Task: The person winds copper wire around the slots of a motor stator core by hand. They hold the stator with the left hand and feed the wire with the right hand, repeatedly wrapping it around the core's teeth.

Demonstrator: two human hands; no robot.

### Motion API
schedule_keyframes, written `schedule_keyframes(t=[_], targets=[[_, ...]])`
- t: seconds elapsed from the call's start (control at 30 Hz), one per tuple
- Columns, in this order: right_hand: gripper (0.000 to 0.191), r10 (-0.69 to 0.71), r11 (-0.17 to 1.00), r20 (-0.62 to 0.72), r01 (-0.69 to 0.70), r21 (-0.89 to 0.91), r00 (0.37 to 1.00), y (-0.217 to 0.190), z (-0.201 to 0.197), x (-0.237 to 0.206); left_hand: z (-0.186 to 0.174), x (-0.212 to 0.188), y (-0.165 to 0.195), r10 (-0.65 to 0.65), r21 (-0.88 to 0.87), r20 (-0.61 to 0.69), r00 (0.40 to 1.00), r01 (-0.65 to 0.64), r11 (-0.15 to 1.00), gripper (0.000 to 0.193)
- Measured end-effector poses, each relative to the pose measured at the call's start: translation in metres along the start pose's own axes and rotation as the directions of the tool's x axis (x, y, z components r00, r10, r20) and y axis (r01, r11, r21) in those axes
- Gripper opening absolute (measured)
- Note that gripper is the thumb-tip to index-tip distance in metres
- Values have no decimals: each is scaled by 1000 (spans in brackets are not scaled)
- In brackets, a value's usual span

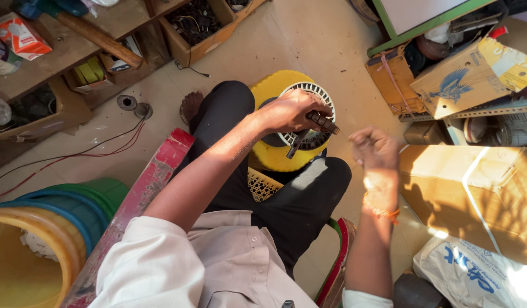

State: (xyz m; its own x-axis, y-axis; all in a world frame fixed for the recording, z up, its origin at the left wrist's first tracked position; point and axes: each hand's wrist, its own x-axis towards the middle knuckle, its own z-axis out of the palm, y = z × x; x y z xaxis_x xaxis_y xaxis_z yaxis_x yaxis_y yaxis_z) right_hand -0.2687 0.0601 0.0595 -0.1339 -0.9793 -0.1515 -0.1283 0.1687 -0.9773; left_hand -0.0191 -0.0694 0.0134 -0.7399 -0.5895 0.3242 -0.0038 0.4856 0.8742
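A yellow round fan housing (273, 88) with a white grille (312, 91) rests on my lap between my knees. My left hand (289, 109) is closed around a dark ridged metal piece (322, 122) held over the grille, and a dark rod (295, 145) sticks down below it. My right hand (374, 148) hovers just to the right, fingers pinched together, apparently on a thin wire that is barely visible. An orange thread band (380, 211) circles the right wrist.
Cardboard boxes (474, 194) crowd the right side, with a white sack (474, 274) below. A wooden shelf (58, 57) of boxes and parts runs along the top left. Stacked plastic tubs (41, 228) stand at the lower left beside a red plank (155, 177). Red wires (75, 154) trail across the floor.
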Motion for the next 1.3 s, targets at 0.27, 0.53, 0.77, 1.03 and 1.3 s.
schedule_keyframes(t=[0.27, 0.53, 0.77, 1.03, 1.3], targets=[[20, 102, 894, 195, -4, -449, 976, 44, 45, -16, 1, -4, 4, 39, 59, -21, 999, -38, 998, 38], [15, 101, 937, 209, -22, -349, 973, 67, 55, -19, 5, -9, -3, 76, 11, -65, 995, -76, 997, 35], [16, 144, 920, 91, -99, -378, 985, 88, 47, -34, 7, -29, 18, 294, 329, -174, 940, -226, 917, 32], [11, 29, 946, 208, 40, -322, 978, 81, 32, -48, 29, -80, 31, 488, 713, 29, 872, -360, 602, 39], [30, -121, 966, 69, 134, -220, 990, 57, 25, -52, 49, -83, 18, 384, 705, 89, 919, -330, 627, 26]])
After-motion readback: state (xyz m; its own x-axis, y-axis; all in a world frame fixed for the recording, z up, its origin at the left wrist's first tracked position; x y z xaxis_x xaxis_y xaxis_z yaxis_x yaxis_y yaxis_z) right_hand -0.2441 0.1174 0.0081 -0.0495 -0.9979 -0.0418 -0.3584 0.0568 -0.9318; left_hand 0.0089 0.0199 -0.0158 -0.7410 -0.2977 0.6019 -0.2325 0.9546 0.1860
